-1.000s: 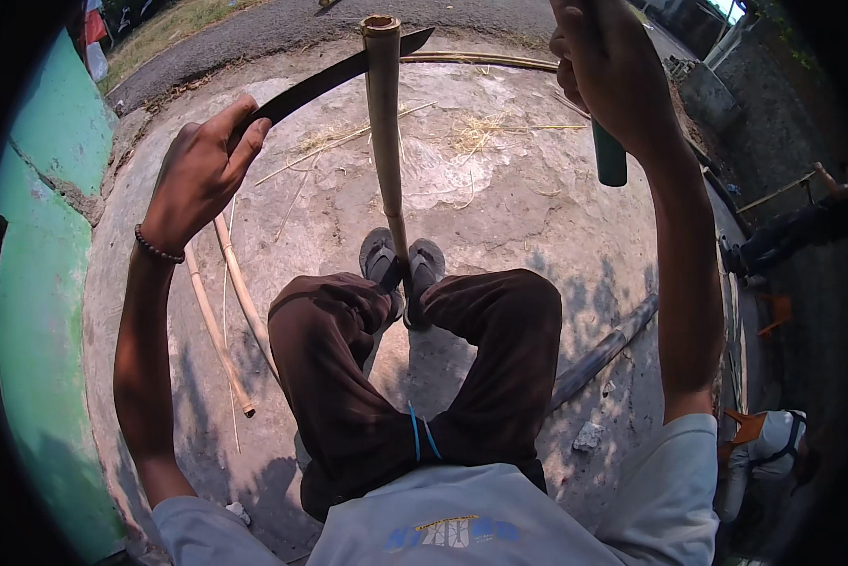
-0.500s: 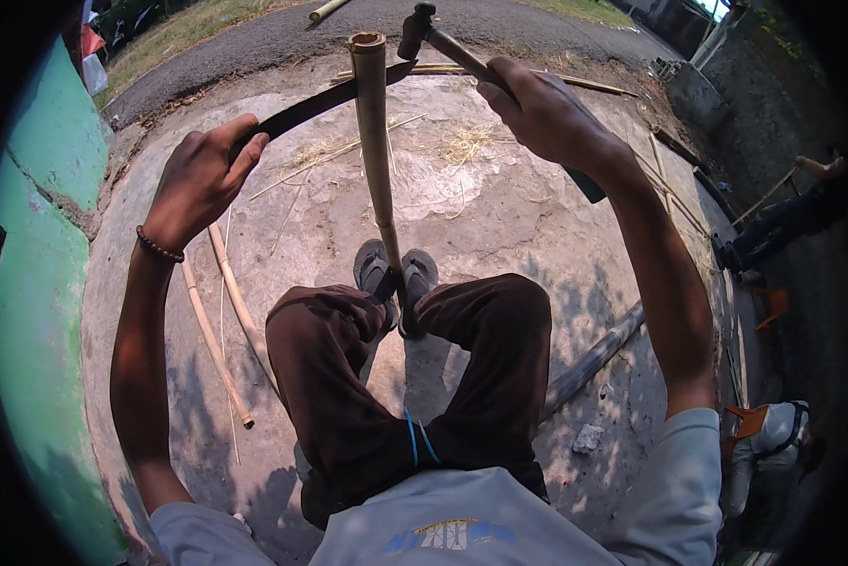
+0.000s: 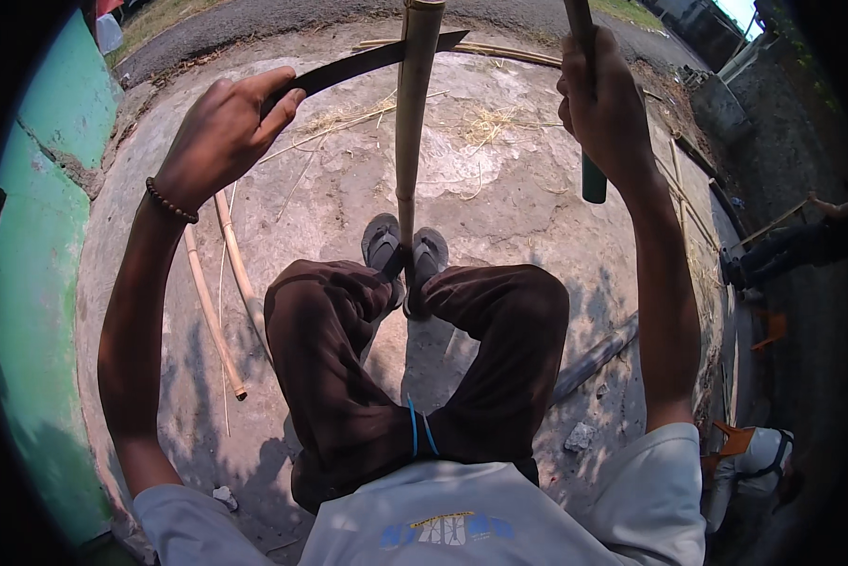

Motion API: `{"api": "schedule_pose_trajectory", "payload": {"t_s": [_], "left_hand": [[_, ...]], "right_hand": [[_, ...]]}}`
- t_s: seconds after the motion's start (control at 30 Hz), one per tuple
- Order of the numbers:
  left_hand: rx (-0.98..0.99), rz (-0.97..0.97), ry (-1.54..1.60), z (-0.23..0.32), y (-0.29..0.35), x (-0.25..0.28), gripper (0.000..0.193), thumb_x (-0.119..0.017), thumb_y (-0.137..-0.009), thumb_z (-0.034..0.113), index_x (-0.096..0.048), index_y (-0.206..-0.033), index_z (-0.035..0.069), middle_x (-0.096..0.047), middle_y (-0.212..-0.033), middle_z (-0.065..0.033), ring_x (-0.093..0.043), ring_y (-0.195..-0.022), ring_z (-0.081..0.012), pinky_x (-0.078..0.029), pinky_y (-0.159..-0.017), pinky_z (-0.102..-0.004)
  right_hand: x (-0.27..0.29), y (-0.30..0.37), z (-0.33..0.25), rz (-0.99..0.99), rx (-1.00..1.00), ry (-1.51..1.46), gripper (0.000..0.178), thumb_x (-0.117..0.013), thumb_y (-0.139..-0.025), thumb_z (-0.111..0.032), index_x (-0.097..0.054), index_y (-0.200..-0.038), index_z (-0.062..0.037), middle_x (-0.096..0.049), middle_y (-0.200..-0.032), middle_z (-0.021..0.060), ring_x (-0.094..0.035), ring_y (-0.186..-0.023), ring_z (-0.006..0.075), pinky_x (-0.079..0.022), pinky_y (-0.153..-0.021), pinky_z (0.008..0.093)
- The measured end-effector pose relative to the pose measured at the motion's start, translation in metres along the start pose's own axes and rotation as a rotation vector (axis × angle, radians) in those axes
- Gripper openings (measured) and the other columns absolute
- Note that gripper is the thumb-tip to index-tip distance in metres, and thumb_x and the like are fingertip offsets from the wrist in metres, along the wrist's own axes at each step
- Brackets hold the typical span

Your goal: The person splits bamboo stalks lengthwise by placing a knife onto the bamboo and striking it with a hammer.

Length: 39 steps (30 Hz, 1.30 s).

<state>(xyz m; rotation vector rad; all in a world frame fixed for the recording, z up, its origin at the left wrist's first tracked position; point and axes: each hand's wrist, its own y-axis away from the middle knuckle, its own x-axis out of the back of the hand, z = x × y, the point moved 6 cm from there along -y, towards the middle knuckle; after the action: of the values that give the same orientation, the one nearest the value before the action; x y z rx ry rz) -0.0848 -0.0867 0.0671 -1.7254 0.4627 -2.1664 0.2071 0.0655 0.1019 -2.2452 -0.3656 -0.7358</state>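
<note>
Here the left hand [image 3: 221, 141] holds a dark flat blade [image 3: 377, 61] against smooth round bamboo [image 3: 413, 123].

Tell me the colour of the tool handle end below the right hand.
Green, seen best in the head view: the handle end sticks out beneath the right hand.

Light: bright, hazy daylight outdoors, strongest on the pale concrete ground [image 3: 499, 198] ahead of the seated person.
Shadows: soft, dappled patches across the ground at lower left and right; dark trousers [image 3: 349, 377] lose detail in shade.
Glare: the sunlit concrete near the bamboo pole [image 3: 413, 123] is washed out, nearly white.
Distortion: strong fisheye; the green wall [image 3: 28, 283] and the road edge bend toward the rim.
Edges: a black vignette rings the view, with red fringing at far left.
Focus: centre fairly sharp; the right rim is dim and smeared.
</note>
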Motion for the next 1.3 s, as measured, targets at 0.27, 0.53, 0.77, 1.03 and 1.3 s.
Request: {"api": "schedule_pose_trajectory", "payload": {"t_s": [0.27, 0.53, 0.77, 1.03, 1.3], "left_hand": [[0.058, -0.032, -0.113, 0.009, -0.007, 0.007, 0.034, -0.058, -0.101, 0.034, -0.066, -0.111, 0.002, -0.058, -0.067, -0.0208, -0.055, -0.057, -0.0346, -0.043, -0.059, -0.0432], [0.024, -0.073, -0.09, 0.025, -0.008, -0.009, 0.03, -0.057, -0.1, 0.033, -0.067, -0.111, 0.006, -0.059, -0.061, -0.018, -0.059, -0.057, -0.0354, -0.047, -0.058, -0.0439], [-0.055, 0.07, -0.101, 0.037, -0.007, -0.005, 0.028, -0.059, -0.098, 0.032, -0.069, -0.11, 0.009, -0.063, -0.066, -0.0178, -0.065, -0.063, -0.0359, -0.05, -0.058, -0.0452], [0.035, -0.009, -0.111, 0.031, -0.006, -0.016, 0.024, -0.059, -0.097, 0.032, -0.065, -0.1, 0.009, -0.063, -0.064, -0.0166, -0.064, -0.063, -0.0378, -0.05, -0.058, -0.0484], [0.067, 0.007, -0.143, 0.007, -0.013, -0.022, 0.023, -0.057, -0.097, 0.03, -0.062, -0.094, 0.008, -0.062, -0.066, -0.0167, -0.064, -0.069, -0.0387, -0.05, -0.063, -0.05]], "right_hand": [[0.021, -0.01, -0.039, -0.063, 0.183, -0.026, 0.028, -0.041, -0.109, -0.031, -0.053, -0.107, -0.006, -0.046, -0.063, -0.0014, -0.05, -0.048, 0.0061, -0.04, -0.044, 0.0247], [-0.058, 0.021, -0.024, -0.452, 0.219, 0.294, 0.019, -0.049, -0.105, -0.019, -0.049, -0.102, -0.0002, -0.056, -0.061, 0.0142, -0.055, -0.055, 0.031, -0.037, -0.054, 0.0466], [0.0, 0.023, -0.072, -0.041, 0.245, 0.059, 0.019, -0.051, -0.105, -0.021, -0.049, -0.105, -0.0025, -0.056, -0.063, 0.0161, -0.054, -0.05, 0.0316, -0.04, -0.051, 0.0445], [-0.006, 0.025, -0.058, -0.114, 0.103, -0.017, 0.014, -0.053, -0.102, -0.013, -0.047, -0.102, -0.0008, -0.058, -0.066, 0.0207, -0.059, -0.059, 0.0399, -0.04, -0.058, 0.0529], [-0.024, 0.007, -0.051, -0.198, 0.145, 0.066, 0.019, -0.053, -0.103, -0.02, -0.048, -0.101, -0.0019, -0.058, -0.064, 0.019, -0.058, -0.057, 0.0403, -0.041, -0.057, 0.0513]]}}
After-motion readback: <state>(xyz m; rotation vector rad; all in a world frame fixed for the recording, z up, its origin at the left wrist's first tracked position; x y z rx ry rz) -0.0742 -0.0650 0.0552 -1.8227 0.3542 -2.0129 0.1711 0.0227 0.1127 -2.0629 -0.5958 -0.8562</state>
